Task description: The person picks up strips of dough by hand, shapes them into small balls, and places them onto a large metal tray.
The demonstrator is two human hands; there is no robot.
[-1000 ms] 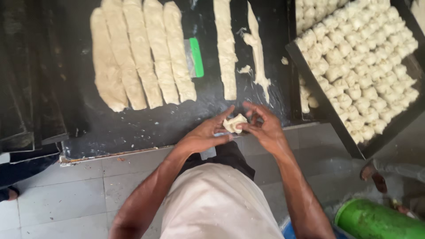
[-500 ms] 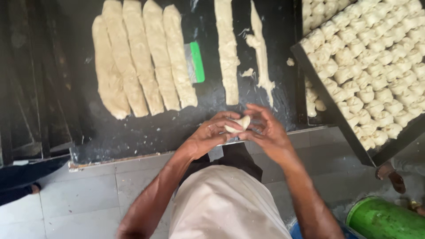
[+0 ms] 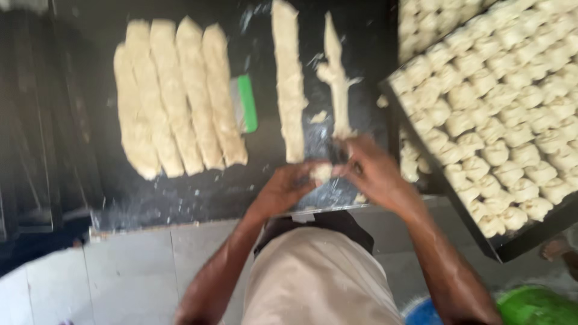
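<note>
We see the left hand (image 3: 288,188) and the right hand (image 3: 372,174) meeting just above the near edge of the dark worktop (image 3: 198,192), both closed on one small dough piece (image 3: 321,173) pinched between their fingertips. The picture is blurred here, so we cannot tell how each finger lies. The right hand also sits at the near end of a thin, ragged dough strip (image 3: 336,78); whether it touches that strip we cannot tell.

Just beside the hands, to the left of the thin strip, lies a longer, even dough strip (image 3: 288,78), running away from us. Between it and the next group we find bare, floured worktop, the widest open room near the hands. Farther left lie four dough logs (image 3: 174,99) side by side, touching one another, with a green-edged scraper (image 3: 244,103) resting against the rightmost one.

To the right, a dark tray (image 3: 524,244) sits tilted, overhanging the worktop's edge, and it is filled with rows of small shaped dough pieces (image 3: 500,96) packed closely together. The worktop's near edge stops above a pale tiled floor (image 3: 120,271).
</note>
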